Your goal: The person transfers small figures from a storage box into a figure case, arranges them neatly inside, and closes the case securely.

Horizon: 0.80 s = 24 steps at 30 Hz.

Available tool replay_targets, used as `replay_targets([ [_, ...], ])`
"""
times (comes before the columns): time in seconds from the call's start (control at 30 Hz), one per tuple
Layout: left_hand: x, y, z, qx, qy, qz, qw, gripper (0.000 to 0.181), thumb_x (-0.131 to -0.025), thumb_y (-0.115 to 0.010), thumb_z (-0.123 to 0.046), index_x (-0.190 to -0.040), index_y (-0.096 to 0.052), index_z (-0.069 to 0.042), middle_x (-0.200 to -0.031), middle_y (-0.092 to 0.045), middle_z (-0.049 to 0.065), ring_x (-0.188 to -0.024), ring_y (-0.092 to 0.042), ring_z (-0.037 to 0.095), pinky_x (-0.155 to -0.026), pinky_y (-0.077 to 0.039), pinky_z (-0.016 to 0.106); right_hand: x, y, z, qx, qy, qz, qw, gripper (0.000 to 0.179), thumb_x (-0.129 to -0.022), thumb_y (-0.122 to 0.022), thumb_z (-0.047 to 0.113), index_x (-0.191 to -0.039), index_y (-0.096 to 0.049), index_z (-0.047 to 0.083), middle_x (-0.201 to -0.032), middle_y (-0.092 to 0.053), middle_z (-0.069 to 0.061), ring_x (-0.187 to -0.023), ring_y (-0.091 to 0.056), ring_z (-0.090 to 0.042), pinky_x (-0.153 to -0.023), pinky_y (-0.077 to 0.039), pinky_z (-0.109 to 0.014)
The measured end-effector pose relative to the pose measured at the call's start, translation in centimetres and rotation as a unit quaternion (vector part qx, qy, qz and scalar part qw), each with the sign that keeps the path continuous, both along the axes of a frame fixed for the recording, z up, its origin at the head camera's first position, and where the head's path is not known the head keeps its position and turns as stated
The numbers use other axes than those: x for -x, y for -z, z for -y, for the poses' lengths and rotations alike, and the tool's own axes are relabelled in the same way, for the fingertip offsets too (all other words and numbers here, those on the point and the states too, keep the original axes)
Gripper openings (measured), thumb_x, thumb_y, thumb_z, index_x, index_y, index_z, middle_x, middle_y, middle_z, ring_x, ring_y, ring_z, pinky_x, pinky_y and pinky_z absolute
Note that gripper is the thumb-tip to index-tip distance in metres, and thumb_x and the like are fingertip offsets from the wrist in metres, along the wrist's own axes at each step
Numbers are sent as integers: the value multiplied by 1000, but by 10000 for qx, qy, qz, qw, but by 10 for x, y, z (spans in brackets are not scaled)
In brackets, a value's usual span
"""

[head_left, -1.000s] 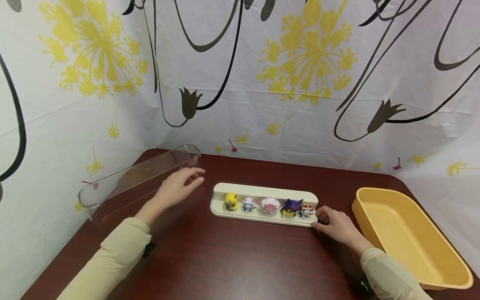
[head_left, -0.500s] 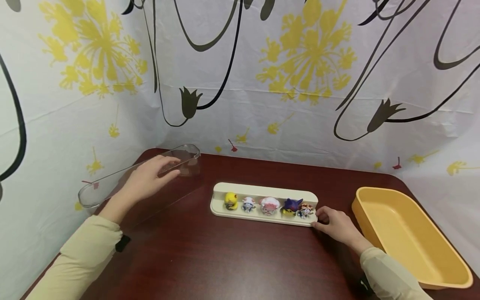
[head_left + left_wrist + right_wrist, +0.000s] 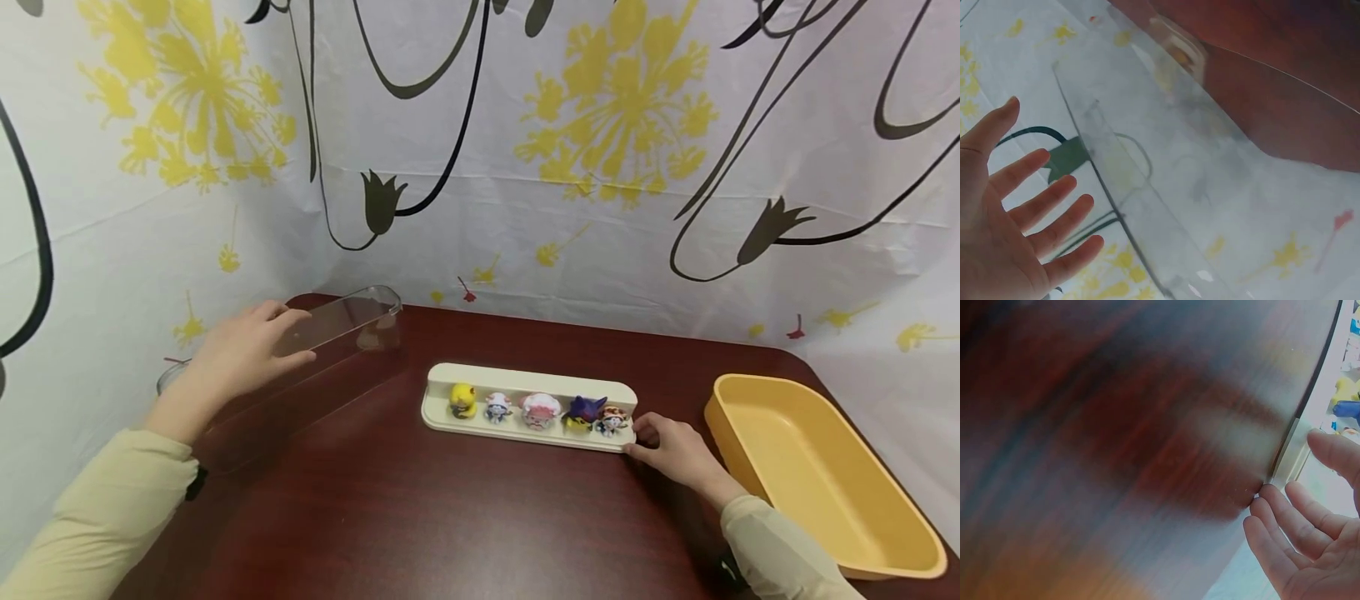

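My left hand (image 3: 236, 352), fingers spread, hovers at the clear plastic cover (image 3: 352, 315) on the table's left side. In the left wrist view that hand (image 3: 1025, 231) is beside the cover's long edge (image 3: 1109, 195), holding nothing. A cream display base (image 3: 528, 383) stands mid-table with several small figurines in a row: a yellow one (image 3: 462, 401), a pink-and-white one (image 3: 540, 410) and a purple one (image 3: 584, 412) among them. My right hand (image 3: 675, 454) holds the base's right end, thumb at the front corner. The right wrist view shows its fingertips (image 3: 1266, 490) at that end.
A yellow-orange plastic bin (image 3: 810, 475) stands at the table's right edge, close to my right forearm. Behind the dark red table (image 3: 450, 517) hangs a white patterned cloth (image 3: 465, 108), which also runs along the left side.
My left hand has moved left, away from the base and along the clear cover, its fingers remaining loose. My right hand and the base have stayed in place.
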<state>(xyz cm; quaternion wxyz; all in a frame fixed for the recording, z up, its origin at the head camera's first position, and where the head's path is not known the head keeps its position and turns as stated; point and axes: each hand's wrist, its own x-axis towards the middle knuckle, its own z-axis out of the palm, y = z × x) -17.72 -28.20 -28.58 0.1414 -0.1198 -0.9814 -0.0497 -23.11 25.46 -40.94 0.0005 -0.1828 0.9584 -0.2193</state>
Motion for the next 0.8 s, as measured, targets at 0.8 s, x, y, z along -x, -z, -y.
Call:
replay_targets([
  [0.8,0,33,42,-75,220,-116,9997,65,-73,-64,-51,-121,-49,-11,-107,-46,15,-78,-48,28,-54,-39,39,0,1,-1,36,11,-18,10000,31,-74,-70,23,-92,-58,1,-82,-60,-4,-74,-57,-20,-66,-45,-39],
])
